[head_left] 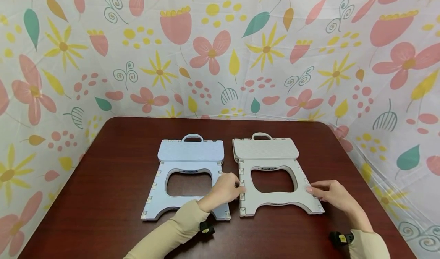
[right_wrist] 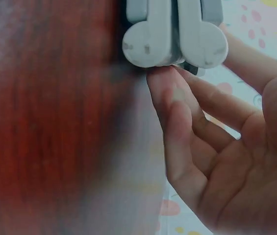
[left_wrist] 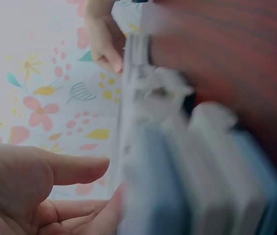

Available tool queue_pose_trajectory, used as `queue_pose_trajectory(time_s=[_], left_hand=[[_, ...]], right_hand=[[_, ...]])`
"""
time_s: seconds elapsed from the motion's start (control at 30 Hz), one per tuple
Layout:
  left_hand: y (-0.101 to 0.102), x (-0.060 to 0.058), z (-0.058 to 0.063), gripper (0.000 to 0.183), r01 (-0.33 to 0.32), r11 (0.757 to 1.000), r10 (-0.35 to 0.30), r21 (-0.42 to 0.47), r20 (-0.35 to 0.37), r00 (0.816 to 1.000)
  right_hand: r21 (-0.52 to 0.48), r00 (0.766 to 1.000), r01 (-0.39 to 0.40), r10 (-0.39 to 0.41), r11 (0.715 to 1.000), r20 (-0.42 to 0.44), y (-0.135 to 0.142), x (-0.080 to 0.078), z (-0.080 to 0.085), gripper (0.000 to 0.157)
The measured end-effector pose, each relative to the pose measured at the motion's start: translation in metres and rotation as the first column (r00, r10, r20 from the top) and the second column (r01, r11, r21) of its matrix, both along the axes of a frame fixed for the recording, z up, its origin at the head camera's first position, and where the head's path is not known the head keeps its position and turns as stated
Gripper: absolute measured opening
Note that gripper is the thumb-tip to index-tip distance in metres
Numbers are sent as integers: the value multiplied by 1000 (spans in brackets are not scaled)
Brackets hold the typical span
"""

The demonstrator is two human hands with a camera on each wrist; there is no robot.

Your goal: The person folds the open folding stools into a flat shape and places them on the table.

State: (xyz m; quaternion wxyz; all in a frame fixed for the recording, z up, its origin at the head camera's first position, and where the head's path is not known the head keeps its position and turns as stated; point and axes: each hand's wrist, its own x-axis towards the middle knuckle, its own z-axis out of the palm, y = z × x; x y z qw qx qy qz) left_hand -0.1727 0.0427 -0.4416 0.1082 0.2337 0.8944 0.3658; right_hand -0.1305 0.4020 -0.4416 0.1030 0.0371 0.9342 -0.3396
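Observation:
Two folding step stools lie folded flat, side by side on the table, their carry handles toward the far side. One is light blue (head_left: 190,151); the other is grey-white (head_left: 266,150). At the left edge of the grey-white stool, my left hand (head_left: 222,191) grips with thumb and curled fingers, its forearm crossing over the blue stool's lower part. My right hand (head_left: 333,194) holds the opposite edge, thumb on top; fingertips touch the hinged side in the right wrist view. The left wrist view is blurred around the stool's edge.
The dark red-brown wooden table (head_left: 113,167) carries both stools, with a narrow gap between them. A white curtain (head_left: 220,60) with printed flowers hangs behind and around it. Dark straps with small devices (head_left: 206,227) sit at both wrists.

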Motion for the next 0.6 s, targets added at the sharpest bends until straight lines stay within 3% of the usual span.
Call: queue_pose_trajectory(time_s=[0.1, 0.17, 0.27, 0.4, 0.5, 0.6], left_hand=[[-9, -7, 8, 22, 54, 996, -56, 72, 24, 998], [-17, -13, 15, 24, 73, 990, -79, 123, 47, 996], [-33, -23, 24, 29, 68, 984, -71, 163, 17, 997], [-63, -37, 36, 31, 8, 992, 11, 129, -146, 989], [-92, -47, 44, 29, -49, 996, 69, 79, -285, 956], [-123, -53, 51, 25, -79, 995, 93, 53, -355, 930]], right_hand=[[35, 990, 87, -82, 996, -114, -1, -1, 3, 42], [50, 971, 144, -132, 988, -200, -2, -2, 6, 40], [57, 940, 188, -163, 981, -300, -5, -4, 10, 40], [67, 896, 212, -166, 975, -412, -9, -9, 14, 47], [74, 854, 241, -175, 968, -490, -12, -11, 16, 49], [91, 827, 261, -174, 961, -535, -13, -13, 18, 45]])
